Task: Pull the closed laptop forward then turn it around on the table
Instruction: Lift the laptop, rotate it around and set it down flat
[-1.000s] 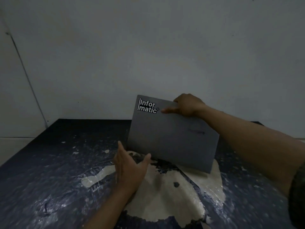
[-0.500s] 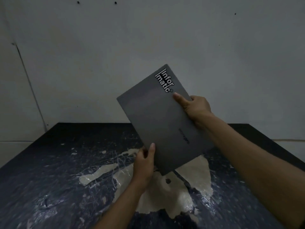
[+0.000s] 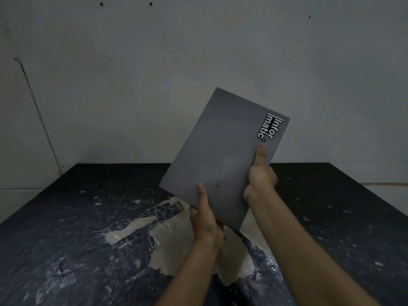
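Note:
The closed grey laptop (image 3: 223, 155) is lifted off the dark table (image 3: 77, 217) and tilted steeply, its lid facing me. A white "Informatic" sticker (image 3: 270, 128) sits near its upper right corner, reading sideways. My left hand (image 3: 206, 217) grips the laptop's lower edge, thumb lying on the lid. My right hand (image 3: 260, 177) holds the right edge, thumb pointing up along the lid. The laptop's underside is hidden.
The table top is dark plastic sheet, scratched and worn, with a large pale bare patch (image 3: 167, 246) under the laptop. A plain grey wall (image 3: 198, 51) stands right behind the table's far edge.
Both hands have lifted the laptop off the table and rotated it clockwise; the sticker went from the upper left to the upper right. My left hand shifted right along the lower edge.

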